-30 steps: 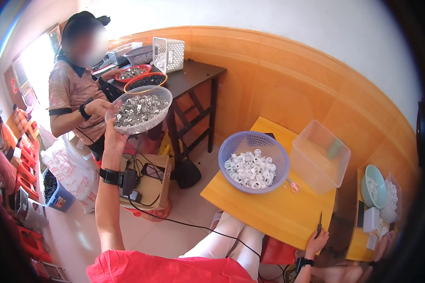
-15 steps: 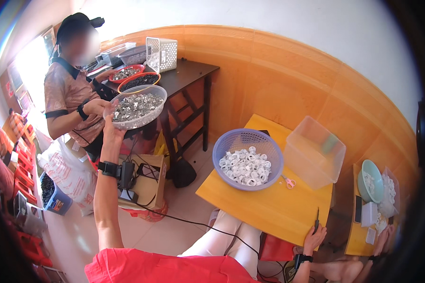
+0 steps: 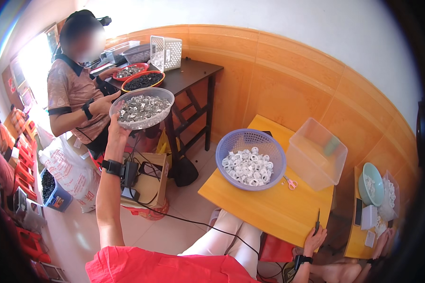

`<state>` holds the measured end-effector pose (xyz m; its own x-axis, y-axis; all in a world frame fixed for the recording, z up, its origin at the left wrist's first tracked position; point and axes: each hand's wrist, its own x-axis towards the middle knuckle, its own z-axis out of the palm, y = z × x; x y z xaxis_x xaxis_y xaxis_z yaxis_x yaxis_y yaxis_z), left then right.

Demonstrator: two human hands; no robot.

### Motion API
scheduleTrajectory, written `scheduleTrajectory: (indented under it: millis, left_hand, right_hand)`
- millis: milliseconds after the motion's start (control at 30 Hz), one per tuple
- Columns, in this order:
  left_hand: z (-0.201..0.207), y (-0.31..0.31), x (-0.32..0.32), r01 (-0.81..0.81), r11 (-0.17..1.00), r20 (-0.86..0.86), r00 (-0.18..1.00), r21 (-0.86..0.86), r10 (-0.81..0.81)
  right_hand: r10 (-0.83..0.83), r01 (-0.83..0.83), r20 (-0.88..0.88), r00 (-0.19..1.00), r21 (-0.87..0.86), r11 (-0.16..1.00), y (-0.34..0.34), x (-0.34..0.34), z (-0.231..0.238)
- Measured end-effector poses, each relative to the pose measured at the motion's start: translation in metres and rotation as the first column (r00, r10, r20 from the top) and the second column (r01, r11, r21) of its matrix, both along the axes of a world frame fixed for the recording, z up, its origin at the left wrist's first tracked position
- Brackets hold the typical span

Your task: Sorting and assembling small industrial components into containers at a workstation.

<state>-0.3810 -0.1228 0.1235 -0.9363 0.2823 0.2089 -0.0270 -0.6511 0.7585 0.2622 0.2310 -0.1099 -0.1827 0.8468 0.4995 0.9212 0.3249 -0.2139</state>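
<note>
Nearest the camera, the person's red top fills the lower edge and pale-trousered legs run under the yellow table (image 3: pixel 269 212). The right hand (image 3: pixel 315 238) sits low at the table's near edge, its grip closed around a thin dark tool (image 3: pixel 318 220) that stands upright; what kind of tool it is cannot be made out, and the wrist below wears a dark band. The left arm rises straight up, a black watch on the wrist, and the left hand (image 3: pixel 116 134) holds a clear bowl (image 3: pixel 142 108) of small grey metal parts from underneath; the fingers are mostly hidden behind the bowl, so how they curl on it cannot be told. On the yellow table stand a purple basket (image 3: pixel 250 159) of small white ring-shaped pieces, little scissors (image 3: pixel 290 182) with pink and yellow handles just beside it, and a clear empty-looking plastic box (image 3: pixel 316 153) with something green showing through its far wall. Beyond the raised bowl another person in a patterned shirt reaches a hand (image 3: pixel 103 103) to its rim. Behind it a dark table (image 3: pixel 193 75) bears an orange bowl (image 3: pixel 143 81) of dark parts, a red bowl and a white mesh basket (image 3: pixel 165 53). At far right, a teal bowl (image 3: pixel 370 184) is partly lost in the dark rim.
</note>
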Motion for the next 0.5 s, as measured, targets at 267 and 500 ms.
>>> scheduleTrajectory:
  millis: [267,500]
  left_hand:
    - [-0.004,-0.001,-0.004,-0.095,0.995,0.111,0.989,0.004,0.094]
    - [-0.045,-0.019,-0.079,0.164,0.978,0.253,0.948,0.128,-0.192]
  right_hand:
    - [0.008,-0.008,-0.011,1.0,-0.019,1.0,-0.002,-0.003,0.004]
    - [0.015,-0.015,-0.015,1.0,0.021,1.0,-0.005,0.0,0.003]
